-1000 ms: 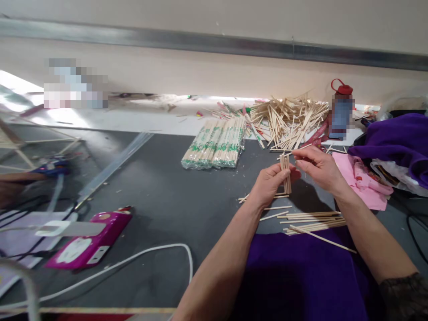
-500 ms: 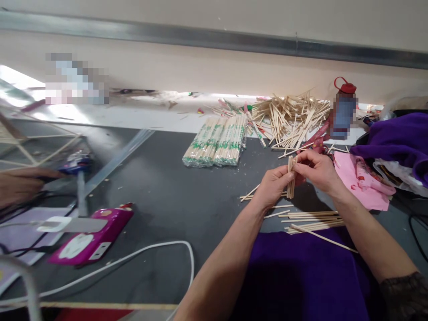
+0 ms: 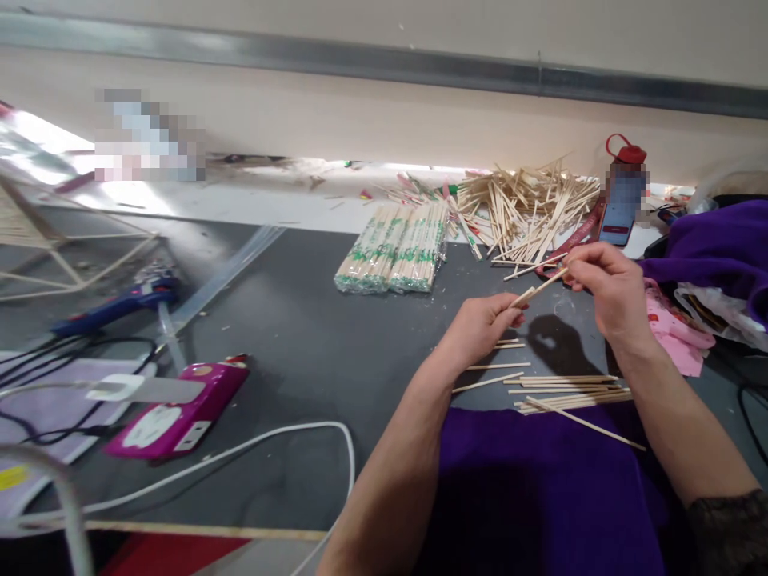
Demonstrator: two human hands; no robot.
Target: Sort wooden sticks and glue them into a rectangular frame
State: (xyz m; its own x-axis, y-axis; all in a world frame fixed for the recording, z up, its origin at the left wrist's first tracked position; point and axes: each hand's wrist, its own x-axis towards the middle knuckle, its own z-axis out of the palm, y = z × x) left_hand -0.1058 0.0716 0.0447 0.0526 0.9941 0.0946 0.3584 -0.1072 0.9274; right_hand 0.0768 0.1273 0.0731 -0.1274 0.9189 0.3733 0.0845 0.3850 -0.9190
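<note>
Hands and wooden sticks at a dark grey worktop [image 3: 288,336]. The left hand [image 3: 483,326] is clenched about a short bundle of sticks [image 3: 521,298], whose ends project beyond its thumb. The right hand [image 3: 613,286] pinches one end of a single stick [image 3: 549,282] between thumb and fingers; the stick slopes down to the bundle, and whether the two touch cannot be told. Both hands are above the right half of the worktop. Below them, loose sticks [image 3: 567,382] lie roughly parallel to the near edge, one set obliquely across the purple cloth [image 3: 540,464]. At the far edge are clear-wrapped packs with green print [image 3: 393,250]; to their right, a heap of sticks [image 3: 534,210] covers the white ledge [image 3: 240,204] and spills onto the worktop. Towards the left edge lie a blue glue gun [image 3: 114,306] and, nearer the near edge, a magenta device [image 3: 180,412]. A stick frame [image 3: 78,280] stands near the far left corner.
</note>
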